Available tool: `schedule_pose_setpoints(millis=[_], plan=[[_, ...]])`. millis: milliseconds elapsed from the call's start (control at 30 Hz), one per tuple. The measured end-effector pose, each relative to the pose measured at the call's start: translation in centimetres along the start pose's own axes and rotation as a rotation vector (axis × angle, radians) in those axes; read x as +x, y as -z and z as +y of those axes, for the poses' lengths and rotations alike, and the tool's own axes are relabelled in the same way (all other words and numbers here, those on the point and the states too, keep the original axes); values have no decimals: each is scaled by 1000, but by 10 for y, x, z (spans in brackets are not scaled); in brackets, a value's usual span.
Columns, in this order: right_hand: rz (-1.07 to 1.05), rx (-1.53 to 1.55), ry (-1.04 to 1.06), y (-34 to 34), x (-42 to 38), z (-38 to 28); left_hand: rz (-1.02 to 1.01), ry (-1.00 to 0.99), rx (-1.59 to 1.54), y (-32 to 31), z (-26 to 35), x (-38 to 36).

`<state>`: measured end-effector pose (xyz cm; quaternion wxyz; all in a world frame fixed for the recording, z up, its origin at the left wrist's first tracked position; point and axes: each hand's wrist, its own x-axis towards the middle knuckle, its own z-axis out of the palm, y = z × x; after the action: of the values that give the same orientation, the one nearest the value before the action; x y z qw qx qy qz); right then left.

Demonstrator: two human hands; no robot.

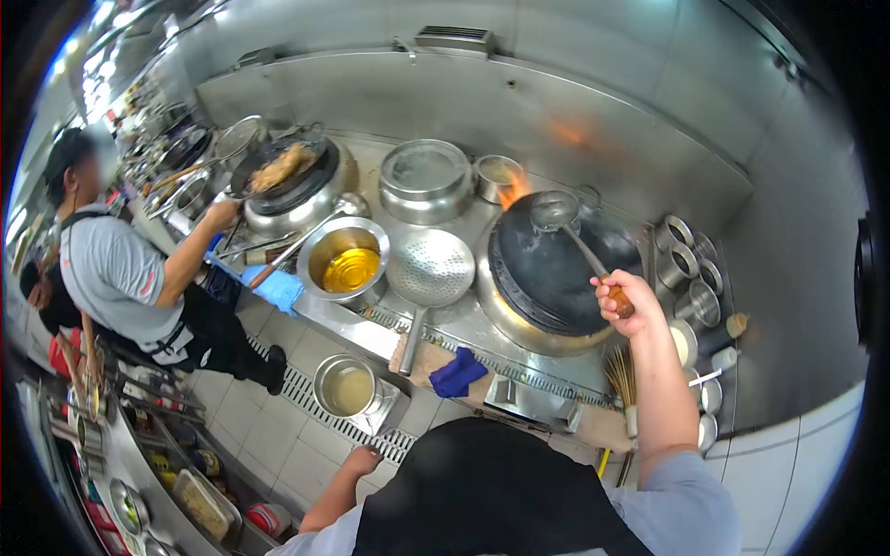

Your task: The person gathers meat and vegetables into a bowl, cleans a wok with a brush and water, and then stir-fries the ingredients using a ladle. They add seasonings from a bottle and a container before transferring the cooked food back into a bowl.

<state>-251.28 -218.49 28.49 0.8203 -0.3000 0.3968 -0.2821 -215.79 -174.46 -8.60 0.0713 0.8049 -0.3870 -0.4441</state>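
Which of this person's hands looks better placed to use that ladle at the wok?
Probably the right: the right hand grips the ladle by its handle, over the wok. The left hand is off the wok, with nothing visible in it.

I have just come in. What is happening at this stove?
The person's right hand holds a ladle by its wooden handle over a black wok, with a flame beside it. The left hand hangs low. A co-worker's hand is at another wok containing browned food. Between the woks stands a pot of yellow liquid.
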Motion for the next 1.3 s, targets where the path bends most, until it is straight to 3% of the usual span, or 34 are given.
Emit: schedule_pose_setpoints(millis=[33,100,200,233,333,367,433,467,533,600,667,733,800,833,900,967,1000,1033,1067,1100,1167,1233,1267,1300], plan=[[128,-187,22,8,-10,2,-17,-17,23,12,16,6],[227,-229,24,30,-28,4,-243,-2,-203,40,56,11],[385,-543,115,63,-60,6,-251,-114,-173,90,135,-9],[402,-525,123,70,-72,6,-259,-125,-151,95,149,-7],[612,-970,193,87,-96,12,-295,-246,-179,107,197,-7],[625,-953,197,95,-97,21,-299,-253,-159,106,213,-5],[769,-1442,377,91,-97,36,-255,-466,-192,102,241,-3],[797,-1523,239,74,-105,38,-262,-472,-175,99,258,-3],[720,-1516,328,92,-84,71,-331,-630,-282,99,295,-15],[544,-792,110,53,-81,84,-348,-663,-309,98,326,-24],[477,-185,80,43,-51,116,-351,-729,-420,100,354,-36],[248,88,49,24,-35,133,-333,-743,-554,106,370,-39],[-85,183,154,9,-50,131,-282,-717,-616,122,379,-45],[-263,133,153,20,-57,128,-241,-707,-645,130,382,-45],[-233,-120,68,56,-66,117,-156,-587,-699,144,374,-34],[180,-1033,407,115,-61,126,-25,-527,-696,157,363,-26],[502,-1509,394,135,-79,126,-21,-523,-699,163,361,-26],[687,-1628,125,158,-89,129,33,-530,-661,170,359,-29],[863,-1690,-55,203,-79,152,89,-539,-624,175,358,-30],[909,-1730,-65,233,-80,179,100,-537,-634,180,358,-25],[939,-1786,-61,250,-78,185,205,-599,-316,185,357,-18],[774,-1446,-350,243,-84,168,241,-573,-253,184,384,-30],[752,-1471,-346,250,-83,159,318,-608,-13,181,397,-33],[743,-1157,-258,262,-83,148,388,-628,231,178,408,-36]])
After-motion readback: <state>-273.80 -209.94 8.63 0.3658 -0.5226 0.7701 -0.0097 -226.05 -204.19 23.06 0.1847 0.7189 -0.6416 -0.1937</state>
